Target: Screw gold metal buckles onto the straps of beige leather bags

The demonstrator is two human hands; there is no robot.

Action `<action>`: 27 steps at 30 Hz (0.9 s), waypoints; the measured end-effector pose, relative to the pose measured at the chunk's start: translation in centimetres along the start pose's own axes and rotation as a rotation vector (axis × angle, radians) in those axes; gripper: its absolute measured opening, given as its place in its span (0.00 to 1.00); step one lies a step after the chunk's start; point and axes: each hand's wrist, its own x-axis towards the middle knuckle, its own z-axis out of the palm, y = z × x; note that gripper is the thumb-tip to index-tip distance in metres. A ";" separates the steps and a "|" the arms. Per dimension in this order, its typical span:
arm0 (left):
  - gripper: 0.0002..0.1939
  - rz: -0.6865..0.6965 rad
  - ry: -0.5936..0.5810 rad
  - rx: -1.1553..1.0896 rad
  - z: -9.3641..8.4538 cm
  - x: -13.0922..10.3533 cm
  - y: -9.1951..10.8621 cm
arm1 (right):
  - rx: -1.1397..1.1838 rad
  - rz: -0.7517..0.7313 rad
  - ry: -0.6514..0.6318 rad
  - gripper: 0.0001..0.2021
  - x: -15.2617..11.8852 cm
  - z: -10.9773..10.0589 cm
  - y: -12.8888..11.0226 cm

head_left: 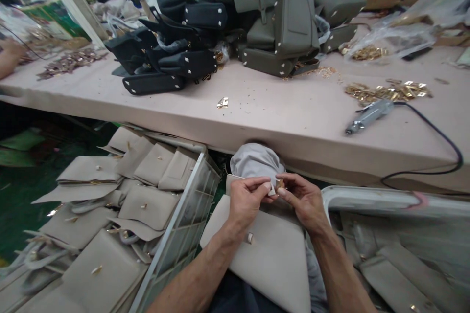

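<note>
A beige bag (271, 249) with a small metal fitting on its front lies across the lap. Above its far edge my left hand (248, 200) pinches a small pale piece (271, 189) between thumb and fingertips. Close beside it, nearly touching, my right hand (301, 200) holds a small gold metal piece (279, 184) between thumb and forefinger. Both hands are closed at the fingertips. Fine details of the two small pieces are too small to tell.
A crate (176, 225) of beige bags stands left, another bin (370, 197) right. On the table (279, 117) lie black bags (169, 44), grey-green bags (293, 24), gold fittings (389, 92) and a corded screwdriver (369, 116). A person's hand (11, 56) shows far left.
</note>
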 end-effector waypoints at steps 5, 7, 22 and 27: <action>0.25 0.012 -0.043 -0.028 -0.1 -0.3 -0.5 | 0.056 0.034 0.055 0.13 0.1 -0.2 0.9; 0.24 0.017 -0.049 -0.005 -0.2 -0.4 -0.5 | 0.080 0.043 0.068 0.12 0.1 -0.2 1.1; 0.16 0.097 -0.045 0.065 0.1 -0.9 -0.9 | -0.240 -0.090 0.263 0.06 -1.9 3.0 -3.8; 0.16 0.098 -0.078 0.072 -0.2 -0.9 -1.0 | -0.387 -0.056 0.262 0.08 -2.3 3.4 -4.7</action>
